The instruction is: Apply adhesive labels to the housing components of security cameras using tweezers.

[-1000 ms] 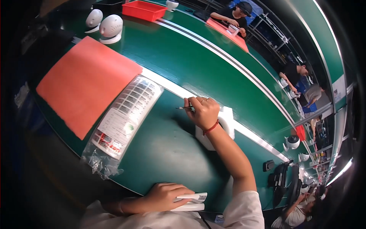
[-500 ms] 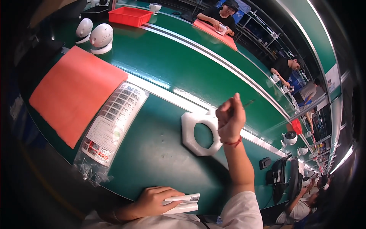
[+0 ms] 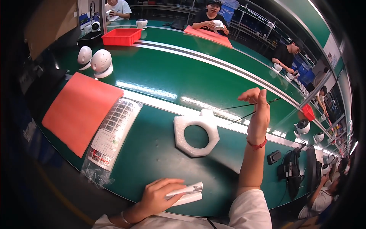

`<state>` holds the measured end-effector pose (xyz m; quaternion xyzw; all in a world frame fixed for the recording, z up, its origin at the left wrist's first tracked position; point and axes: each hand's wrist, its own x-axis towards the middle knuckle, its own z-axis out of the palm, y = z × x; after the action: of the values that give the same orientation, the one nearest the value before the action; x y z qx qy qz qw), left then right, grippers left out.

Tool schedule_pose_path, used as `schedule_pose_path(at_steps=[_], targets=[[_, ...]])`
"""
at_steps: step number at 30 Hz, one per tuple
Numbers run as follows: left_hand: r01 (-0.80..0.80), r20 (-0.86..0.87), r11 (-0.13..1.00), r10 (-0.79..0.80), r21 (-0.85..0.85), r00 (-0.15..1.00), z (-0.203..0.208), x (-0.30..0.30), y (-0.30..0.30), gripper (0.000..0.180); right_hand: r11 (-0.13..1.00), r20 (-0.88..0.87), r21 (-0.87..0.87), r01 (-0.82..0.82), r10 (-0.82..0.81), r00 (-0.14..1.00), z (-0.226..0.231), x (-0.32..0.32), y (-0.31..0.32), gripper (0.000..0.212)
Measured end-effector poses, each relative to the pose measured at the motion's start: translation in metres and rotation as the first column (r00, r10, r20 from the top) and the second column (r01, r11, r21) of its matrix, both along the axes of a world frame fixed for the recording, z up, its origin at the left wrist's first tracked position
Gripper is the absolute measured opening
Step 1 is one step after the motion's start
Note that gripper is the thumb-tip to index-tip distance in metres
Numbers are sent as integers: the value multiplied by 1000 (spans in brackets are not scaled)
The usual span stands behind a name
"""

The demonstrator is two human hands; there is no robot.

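Observation:
My left hand [image 3: 162,195] rests at the near edge of the bench, its fingers closed over a white plastic part [image 3: 185,189]. That part has a small printed label near its right end, and a second white strip shows just below it. Raised over the far side of the bench, my right hand [image 3: 258,112] grips dark, thin tweezers [image 3: 273,101]. Their two prongs spread apart toward the left, and the fingers hide the middle. Between my hands, farther back, lies a white foam ring [image 3: 179,133] with an angular outline and a round hole.
An orange mat [image 3: 82,110] and a plastic bag of label sheets [image 3: 114,133] lie on the left. Behind them stand white cameras [image 3: 101,63] and a red bin [image 3: 122,37]. A black device [image 3: 291,170] lies on the right. Several co-workers sit across the bench and farther right.
My right hand has moved right and turned, and the tweezers' spread prongs now show. My left hand keeps its hold on the white part. The whole view has shifted a little.

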<state>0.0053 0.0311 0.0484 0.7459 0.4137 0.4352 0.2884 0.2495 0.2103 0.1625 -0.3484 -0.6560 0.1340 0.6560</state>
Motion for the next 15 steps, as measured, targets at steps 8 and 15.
schedule_pose_path(at_steps=[8,15], targets=[[132,-224,981,-97,145,970,44,20,46,16,906,318,-405,122,15,948,5,20,-18,43],[27,-297,995,2,95,955,-2,40,71,15,795,433,-604,-53,384,816,4,37,-19,26]])
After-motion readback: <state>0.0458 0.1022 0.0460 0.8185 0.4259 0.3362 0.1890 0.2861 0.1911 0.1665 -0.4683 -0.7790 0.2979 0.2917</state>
